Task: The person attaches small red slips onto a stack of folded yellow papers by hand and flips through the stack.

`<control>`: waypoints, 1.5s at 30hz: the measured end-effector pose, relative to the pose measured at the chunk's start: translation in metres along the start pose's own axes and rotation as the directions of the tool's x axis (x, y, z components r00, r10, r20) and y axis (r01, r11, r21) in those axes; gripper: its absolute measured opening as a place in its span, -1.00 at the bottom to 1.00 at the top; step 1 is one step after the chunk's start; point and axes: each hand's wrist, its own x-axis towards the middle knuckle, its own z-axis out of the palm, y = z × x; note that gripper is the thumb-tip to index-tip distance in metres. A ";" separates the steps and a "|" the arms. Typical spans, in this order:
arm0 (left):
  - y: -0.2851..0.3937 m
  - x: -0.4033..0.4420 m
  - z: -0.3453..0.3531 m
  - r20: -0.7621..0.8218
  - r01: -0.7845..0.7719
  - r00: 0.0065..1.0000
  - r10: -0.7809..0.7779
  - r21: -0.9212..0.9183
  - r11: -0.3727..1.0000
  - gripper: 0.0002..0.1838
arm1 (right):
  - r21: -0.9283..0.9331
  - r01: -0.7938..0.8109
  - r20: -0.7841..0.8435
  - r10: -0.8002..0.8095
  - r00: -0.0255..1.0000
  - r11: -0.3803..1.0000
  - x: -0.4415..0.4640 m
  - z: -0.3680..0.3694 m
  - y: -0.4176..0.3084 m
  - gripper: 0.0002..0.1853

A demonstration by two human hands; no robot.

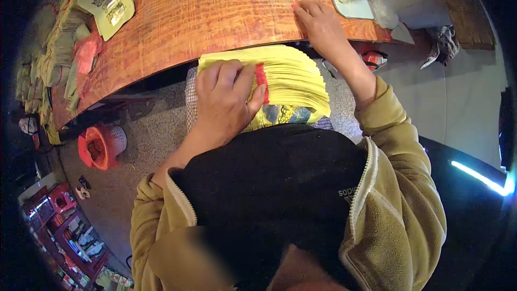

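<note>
With the left hand (223, 91), rests on the fat yellow paper stack (293, 73), right between the body and the shiny wooden table (188, 11), with bent fingers and the thumb by a red strip (262, 75). Cannot tell if gripping. With the right hand (323, 29), reaches over the table, with finger and thumb close together at a small red bit (294, 6). Cannot tell if pinching.
</note>
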 end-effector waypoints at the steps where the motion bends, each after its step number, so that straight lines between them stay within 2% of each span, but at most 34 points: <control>1: 0.000 0.000 0.000 0.002 0.010 1.000 -0.010 0.003 1.000 -0.56 | 0.017 -0.010 -0.015 0.010 1.000 1.000 0.003 0.004 0.004 -0.80; 2: 0.000 0.002 0.000 -0.011 0.000 1.000 0.000 -0.004 1.000 -0.57 | 0.037 -0.022 -0.028 0.023 0.999 0.999 0.005 0.008 0.007 -0.81; 3: 0.000 0.002 0.000 -0.022 -0.010 1.000 0.009 -0.011 1.000 -0.58 | 0.108 -0.113 0.046 0.109 0.993 0.988 0.009 0.007 0.009 -0.83; 4: 0.000 0.002 0.002 -0.014 0.000 1.000 0.000 -0.008 1.000 -0.58 | 0.118 -0.113 0.053 0.107 0.993 0.987 0.011 0.006 0.010 -0.83; 8: -0.004 -0.001 0.005 -0.048 -0.017 0.999 0.017 -0.009 1.000 -0.63 | 0.041 -0.196 0.076 0.192 0.978 0.980 0.024 -0.006 -0.009 -0.83; 10: -0.004 0.000 0.004 -0.034 -0.055 0.998 0.056 0.015 0.998 -0.66 | 0.334 -0.449 0.357 0.329 0.874 0.829 0.027 -0.022 -0.034 -0.81; 11: -0.004 0.000 0.004 -0.029 -0.055 0.998 0.056 0.017 0.998 -0.66 | 0.540 -0.542 0.494 0.279 0.823 0.644 0.033 -0.036 -0.050 -0.77; 12: -0.003 0.002 0.006 -0.011 -0.049 0.999 0.050 0.038 0.998 -0.70 | 0.543 -0.542 0.493 0.280 0.824 0.641 0.036 -0.044 -0.060 -0.77; 14: -0.003 0.004 0.006 -0.002 -0.046 0.999 0.046 0.061 0.997 -0.73 | 0.576 -0.612 0.721 0.016 0.693 0.542 0.042 -0.054 -0.074 -0.78; 16: -0.004 0.003 0.006 0.003 -0.055 0.999 0.055 0.075 0.996 -0.74 | 0.612 -0.597 0.694 0.009 0.720 0.519 0.043 -0.052 -0.084 -0.81; 19: -0.002 0.002 0.003 0.036 -0.054 0.998 0.051 0.087 0.995 -0.72 | 0.547 -0.483 0.641 0.029 0.767 0.684 0.047 -0.051 -0.094 -0.82; 20: -0.002 -0.001 0.003 0.036 -0.060 0.998 0.057 0.083 0.995 -0.72 | 0.543 -0.485 0.640 0.036 0.767 0.685 0.042 -0.046 -0.097 -0.82; 22: -0.003 0.000 0.007 0.010 -0.060 0.998 0.059 0.111 0.992 -0.72 | 0.559 -0.375 0.512 0.047 0.857 0.739 0.038 -0.038 -0.093 -0.82; 23: 0.001 0.001 0.005 0.026 -0.018 1.000 0.016 0.094 0.995 -0.68 | 0.540 -0.417 0.532 0.088 0.842 0.731 0.038 -0.044 -0.092 -0.79; 24: 0.002 0.004 0.003 0.004 -0.030 1.000 0.030 0.089 0.996 -0.68 | 0.571 -0.489 0.623 0.039 0.781 0.659 0.044 -0.053 -0.085 -0.69; 26: 0.004 0.006 -0.003 0.081 -0.029 0.997 0.019 0.128 0.991 -0.63 | 0.640 -0.585 0.656 0.042 0.754 0.499 0.039 -0.034 -0.059 -0.66; 28: 0.004 0.007 -0.006 0.089 -0.055 0.995 0.042 0.146 0.988 -0.60 | 0.508 -0.662 0.651 0.258 0.714 0.552 0.038 -0.019 -0.024 -0.65; 29: 0.002 0.007 -0.005 0.108 -0.052 0.993 0.039 0.125 0.991 -0.59 | 0.406 -0.550 0.512 0.317 0.798 0.730 0.030 0.006 0.004 -0.67; 30: 0.002 0.006 -0.004 0.128 -0.046 0.991 0.033 0.103 0.994 -0.57 | 0.404 -0.548 0.510 0.317 0.800 0.733 0.034 0.007 0.016 -0.67; 32: 0.004 0.005 -0.003 0.127 -0.023 0.992 0.011 0.089 0.996 -0.57 | 0.103 -0.508 0.309 0.458 0.834 0.855 0.043 0.007 0.034 -0.64; 35: 0.005 0.006 -0.004 0.133 0.009 0.991 -0.017 0.061 0.998 -0.55 | 0.208 -0.544 0.270 0.487 0.831 0.813 0.056 0.024 0.049 -0.64; 38: 0.006 0.009 -0.006 0.132 0.000 0.991 -0.007 0.051 0.999 -0.56 | 0.150 -0.537 0.257 0.492 0.832 0.830 0.074 0.031 0.050 -0.65; 42: 0.005 0.008 -0.002 0.083 -0.023 0.996 0.020 0.039 0.999 -0.55 | 0.200 -0.475 0.181 0.444 0.878 0.857 0.081 0.048 0.046 -0.66; 44: 0.005 0.009 -0.002 0.081 -0.022 0.997 0.019 0.039 0.999 -0.56 | 0.158 -0.251 0.032 0.249 0.968 0.955 0.084 0.055 0.045 -0.69; 45: 0.005 0.009 -0.003 0.082 -0.020 0.996 0.017 0.036 0.999 -0.56 | 0.160 -0.247 0.031 0.246 0.969 0.956 0.084 0.060 0.048 -0.69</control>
